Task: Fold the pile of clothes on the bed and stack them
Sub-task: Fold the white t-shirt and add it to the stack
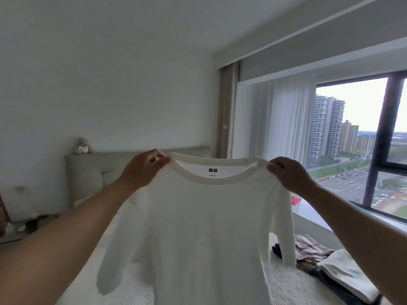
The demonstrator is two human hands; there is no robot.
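Pale walls and a plain ceiling fill the upper left of the frame, and a broad dark-framed window (361, 142) on the right looks out on tower blocks and a road far below, with sheer white curtains (284, 119) drawn to its left side. Across the bottom runs the white-covered bed (293, 287), its grey padded headboard (92, 172) at middle left. Held up in front of all this, centre frame, hangs the white short-sleeved cotton T-shirt (204, 238), collar uppermost and its neck label showing, body and sleeves dropping freely; holding it high by the shoulders lets its own weight pull it straight, which I take as the opening of a fold rather than the fold itself. At lower right on the bed lies a low heap of other clothes (326, 263), brown, dark and cream pieces overlapping; they look flattened, but I cannot tell whether they are folded or waiting. The left hand (143, 170) pinches the shirt just left of the collar, fingers curled tight on the cloth, and the right hand (286, 172) does the same just right of it, so the neckline is stretched level between them. A small pale teddy bear (83, 146) sits on top of the headboard at its left end, well clear of the work.
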